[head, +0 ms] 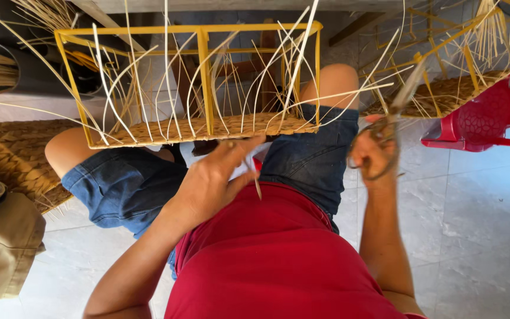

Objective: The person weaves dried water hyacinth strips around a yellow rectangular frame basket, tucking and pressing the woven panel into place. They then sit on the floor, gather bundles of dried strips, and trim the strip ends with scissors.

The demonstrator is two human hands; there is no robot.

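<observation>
Yellow frame point(205, 77) rests on the knees; the left hand point(216, 177) pinches a thin strip point(255, 177) just below it, and the right hand point(373, 155) grips scissors point(388, 127).

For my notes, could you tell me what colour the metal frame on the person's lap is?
The frame is yellow, clearest in the head view.

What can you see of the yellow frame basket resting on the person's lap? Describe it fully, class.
The yellow frame basket is a box-shaped skeleton of thin yellow bars, open at the sides. Its base is already woven from flat, pale tan strips, and many loose strips stick up and fan out through the bars. It rests roughly level across the person's knees on denim shorts. The left hand touches its near edge, pinching a strip; the right hand, beside it, holds scissors.
</observation>
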